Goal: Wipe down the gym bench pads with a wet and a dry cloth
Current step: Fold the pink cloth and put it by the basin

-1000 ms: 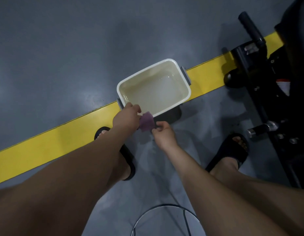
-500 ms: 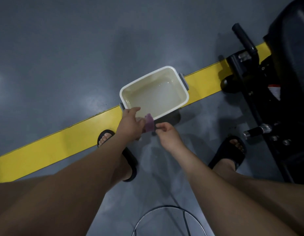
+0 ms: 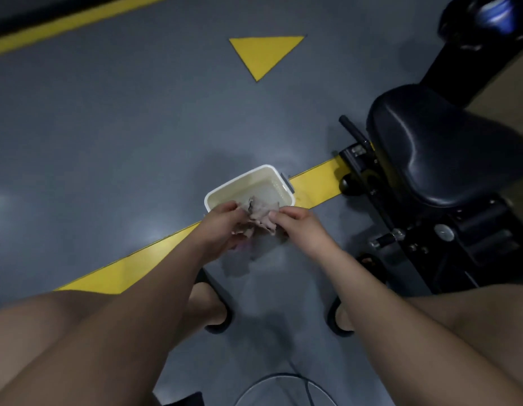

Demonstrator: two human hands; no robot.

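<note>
A pale pinkish cloth (image 3: 261, 216) is spread out between both hands, just above the near rim of a white rectangular tub (image 3: 272, 171) that holds shallow water. My left hand (image 3: 222, 227) grips the cloth's left side. My right hand (image 3: 298, 225) pinches its right side. The black padded seat of the gym bench (image 3: 439, 148) stands to the right, apart from both hands.
The tub sits on a yellow floor stripe (image 3: 122, 269) crossing the grey floor. A yellow triangle (image 3: 264, 52) is painted farther ahead. The bench's black frame and levers (image 3: 400, 230) are at the right. My sandalled feet (image 3: 213, 306) are below the hands. A cable loop (image 3: 286, 385) lies near the bottom edge.
The cloth, bunched small and purple between my hands before, is now opened out wider. The view has tilted up, showing more floor and the bench seat.
</note>
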